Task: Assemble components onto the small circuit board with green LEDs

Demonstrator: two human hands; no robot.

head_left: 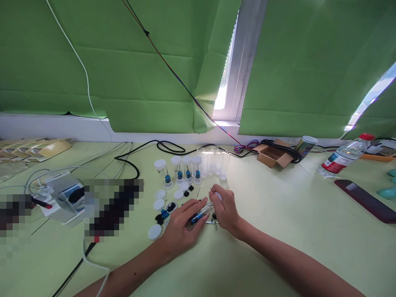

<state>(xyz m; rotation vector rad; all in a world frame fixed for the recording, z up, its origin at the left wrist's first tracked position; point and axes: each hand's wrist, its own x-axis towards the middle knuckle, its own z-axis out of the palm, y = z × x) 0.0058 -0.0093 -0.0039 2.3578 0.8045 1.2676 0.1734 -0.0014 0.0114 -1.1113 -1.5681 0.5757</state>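
Observation:
My left hand is wrapped around a clear plastic tube that lies tilted, with a blue part inside its lower end. At the tube's upper end my right hand pinches a white cap; a thin metal rod seems to stick out there, partly hidden by the fingers. To the left of my left hand lie loose white caps and a blue-and-black part. Beneath the hands are small metal pieces, mostly covered. Behind stand several capped clear tubes with blue parts inside.
Several clear tubes without caps stand at the back. An opened cardboard box, a can, a water bottle and a dark phone-like slab are on the right. White power adapters and cables occupy the left.

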